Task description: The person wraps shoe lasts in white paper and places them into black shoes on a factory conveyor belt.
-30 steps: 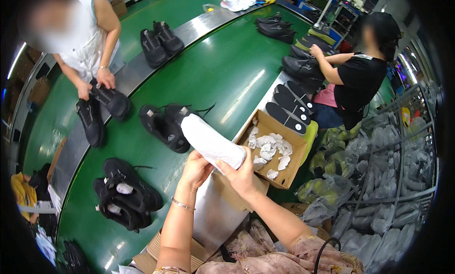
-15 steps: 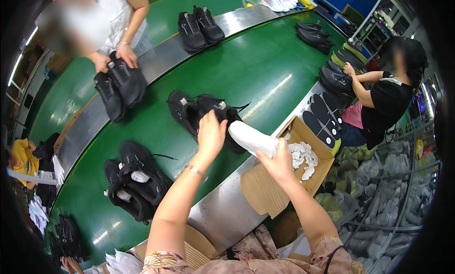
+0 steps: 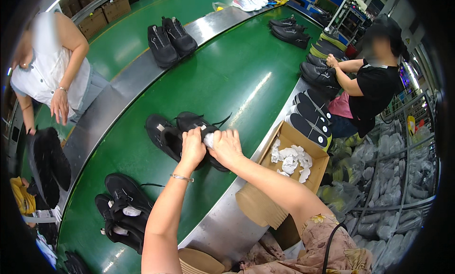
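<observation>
A pair of black lace-up sneakers lies on the green belt in front of me; the left sneaker [image 3: 159, 131] rests beside the right sneaker [image 3: 192, 119]. My left hand [image 3: 193, 148] grips the right sneaker at its opening. Close against it, my right hand [image 3: 226, 147] presses a white paper stuffing [image 3: 209, 140] into that opening. Only a small end of the stuffing shows between my hands. Nearer me on the left sits another pair of black sneakers [image 3: 124, 191] with white stuffing inside.
An open cardboard box [image 3: 322, 166] holds crumpled white paper [image 3: 293, 159]. Brown shoe-shaped cards [image 3: 253, 205] stand stacked at the metal edge. Across the belt, a person [image 3: 66, 80] holds dark shoes [image 3: 47, 167]; another person [image 3: 379, 84] works at the right among soles [image 3: 308, 125].
My right hand has carried the white stuffing left and down into the right sneaker. My left hand now grips that sneaker's opening. The person opposite has moved their shoes off to the left.
</observation>
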